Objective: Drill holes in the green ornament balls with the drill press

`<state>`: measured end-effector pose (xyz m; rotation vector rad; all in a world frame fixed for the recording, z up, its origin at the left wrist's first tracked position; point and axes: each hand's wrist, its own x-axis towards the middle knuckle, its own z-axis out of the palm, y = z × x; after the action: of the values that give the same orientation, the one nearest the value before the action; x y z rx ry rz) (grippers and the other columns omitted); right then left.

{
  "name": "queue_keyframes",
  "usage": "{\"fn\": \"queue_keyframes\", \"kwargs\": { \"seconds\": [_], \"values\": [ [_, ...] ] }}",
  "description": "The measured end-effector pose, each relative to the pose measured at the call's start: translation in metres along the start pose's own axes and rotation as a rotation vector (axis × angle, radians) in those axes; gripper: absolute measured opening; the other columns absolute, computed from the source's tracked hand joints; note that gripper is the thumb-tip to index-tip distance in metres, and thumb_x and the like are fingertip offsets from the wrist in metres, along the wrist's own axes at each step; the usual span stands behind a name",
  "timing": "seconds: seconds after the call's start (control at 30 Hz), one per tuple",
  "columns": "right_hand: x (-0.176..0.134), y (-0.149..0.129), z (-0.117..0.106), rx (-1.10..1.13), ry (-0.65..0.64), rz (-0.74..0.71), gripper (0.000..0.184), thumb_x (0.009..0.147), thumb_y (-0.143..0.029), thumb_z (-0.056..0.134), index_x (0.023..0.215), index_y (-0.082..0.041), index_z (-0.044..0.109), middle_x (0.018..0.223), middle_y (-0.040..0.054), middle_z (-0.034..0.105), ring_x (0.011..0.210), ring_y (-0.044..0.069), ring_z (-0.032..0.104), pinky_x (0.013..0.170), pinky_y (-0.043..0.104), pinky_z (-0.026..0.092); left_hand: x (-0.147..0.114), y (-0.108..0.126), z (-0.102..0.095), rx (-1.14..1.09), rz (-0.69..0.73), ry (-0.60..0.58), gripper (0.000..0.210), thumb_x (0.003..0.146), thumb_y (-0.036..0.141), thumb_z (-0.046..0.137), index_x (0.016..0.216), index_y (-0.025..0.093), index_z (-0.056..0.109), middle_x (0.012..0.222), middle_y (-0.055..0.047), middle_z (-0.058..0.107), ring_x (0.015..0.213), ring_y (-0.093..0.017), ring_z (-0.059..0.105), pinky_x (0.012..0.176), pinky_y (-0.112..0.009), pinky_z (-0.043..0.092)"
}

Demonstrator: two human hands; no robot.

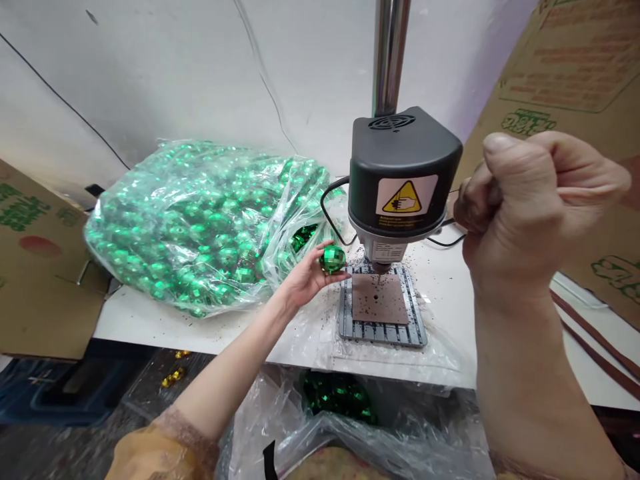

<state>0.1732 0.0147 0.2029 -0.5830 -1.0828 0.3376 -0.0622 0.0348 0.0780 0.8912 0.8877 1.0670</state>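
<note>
On the white table [453, 293], a clear plastic bag [280, 233] bulges with balls. Beside it, your left hand [306, 277] holds a shiny green faceted ball [333, 259], left of the black-hooded drill press [406, 167]; a loose grip could let it roll under the thin metal bit [379, 279]. Your right hand [537, 187] is fisted; whether around anything, I can't tell.

White table [155, 328] under bag of green balls [200, 227], plastic sheet [443, 350]

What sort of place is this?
Probably a small workshop: a bench drill stands on a white table, dark specks litter the brown board beneath it, and a large clear bag of green faceted balls lies alongside.
</note>
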Motion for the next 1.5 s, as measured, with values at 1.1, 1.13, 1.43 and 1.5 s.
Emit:
{"fn": "queue_keyframes", "kwargs": {
  "seconds": [1.1, 1.13, 1.43, 1.5],
  "values": [
    [0.002, 0.002, 0.003, 0.022, 0.004, -0.023, 0.045, 0.088, -0.013, 0.062, 0.053, -0.02, 0.033, 0.042, -0.0071, 0.037, 0.039, 0.002, 0.03, 0.042, 0.025, 0.023, 0.0, -0.102, 0.029, 0.548, 0.326, -0.054, 0.056, 0.074, 0.039, 0.09, 0.121, 0.022, 0.063, 0.118, -0.007, 0.069, 0.113, -0.025, 0.065, 0.103, -0.039, 0.049],
    [0.002, 0.002, 0.002, 0.016, 0.004, -0.023, 0.045, 0.088, -0.014, 0.062, 0.054, -0.02, 0.033, 0.042, -0.0069, 0.037, 0.04, 0.002, 0.03, 0.042, 0.025, 0.023, -0.001, -0.102, 0.029, 0.54, 0.322, -0.075, 0.057, 0.075, 0.039, 0.089, 0.122, 0.022, 0.062, 0.119, -0.007, 0.069, 0.113, -0.025, 0.065, 0.103, -0.039, 0.05],
    [-0.023, -0.001, -0.007, -0.008, 0.029, -0.1, 0.049, 0.087, -0.019, 0.064, 0.051, -0.02, 0.031, 0.043, -0.0071, 0.033, 0.04, 0.005, 0.032, 0.045, 0.031, 0.028, -0.005, -0.1, 0.028, 0.59, 0.344, -0.102, 0.055, 0.081, 0.039, 0.085, 0.127, 0.022, 0.06, 0.131, -0.01, 0.067, 0.124, -0.028, 0.063, 0.113, -0.044, 0.046],
    [-0.031, -0.001, -0.009, -0.013, 0.047, -0.126, 0.052, 0.088, -0.017, 0.063, 0.052, -0.019, 0.026, 0.043, -0.0072, 0.03, 0.04, 0.004, 0.031, 0.046, 0.03, 0.028, -0.006, -0.099, 0.028, 0.598, 0.345, -0.104, 0.054, 0.083, 0.039, 0.084, 0.128, 0.022, 0.059, 0.132, -0.011, 0.067, 0.124, -0.028, 0.063, 0.112, -0.043, 0.046]
  ]
}}
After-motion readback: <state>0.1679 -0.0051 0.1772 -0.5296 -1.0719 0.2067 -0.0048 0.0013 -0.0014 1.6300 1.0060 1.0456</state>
